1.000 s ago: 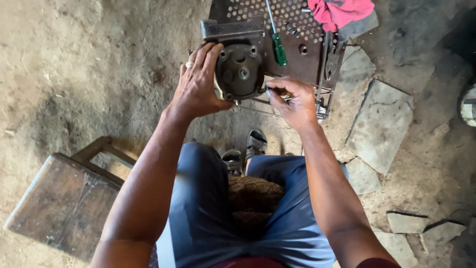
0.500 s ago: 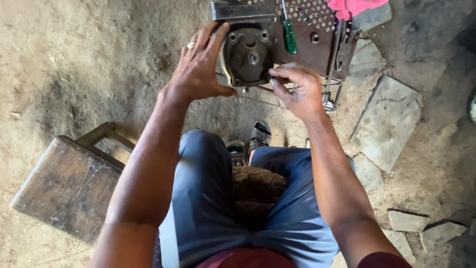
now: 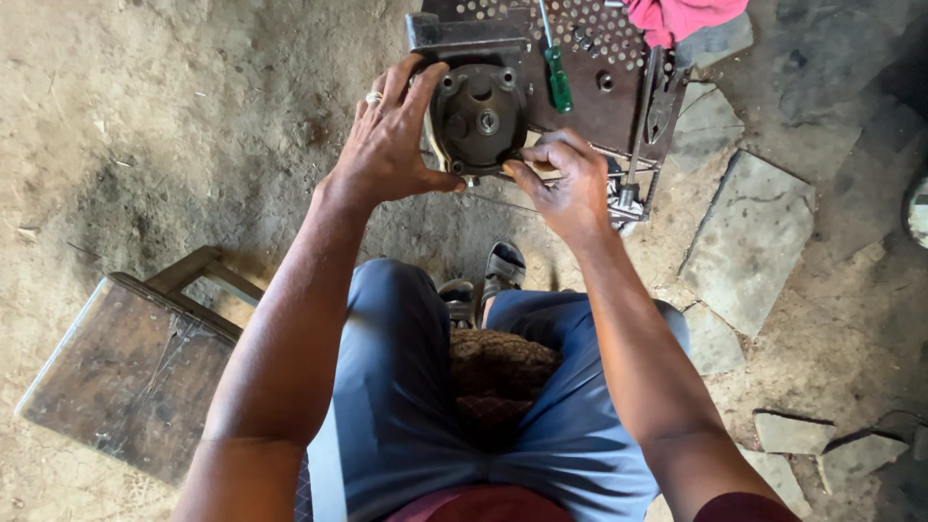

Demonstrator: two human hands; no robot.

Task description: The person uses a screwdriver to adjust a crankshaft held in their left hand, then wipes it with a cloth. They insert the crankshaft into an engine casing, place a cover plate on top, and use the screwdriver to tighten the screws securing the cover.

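Dark, greasy metal fills our grasp: a round motor housing [image 3: 480, 118], gripped on its left rim by our left hand [image 3: 391, 145], fingers curled around it. Our right hand [image 3: 565, 184] pinches its lower right edge. It rests on a perforated metal plate [image 3: 590, 68], beside a green-handled screwdriver [image 3: 558, 77] and pink cloth [image 3: 681, 14].

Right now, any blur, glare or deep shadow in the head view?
Head view: sharp, no motion blur on the left hand or right hand; soft daylight, no glare on the housing; right edge falls into shadow; slight wide-angle stretch at the corners.
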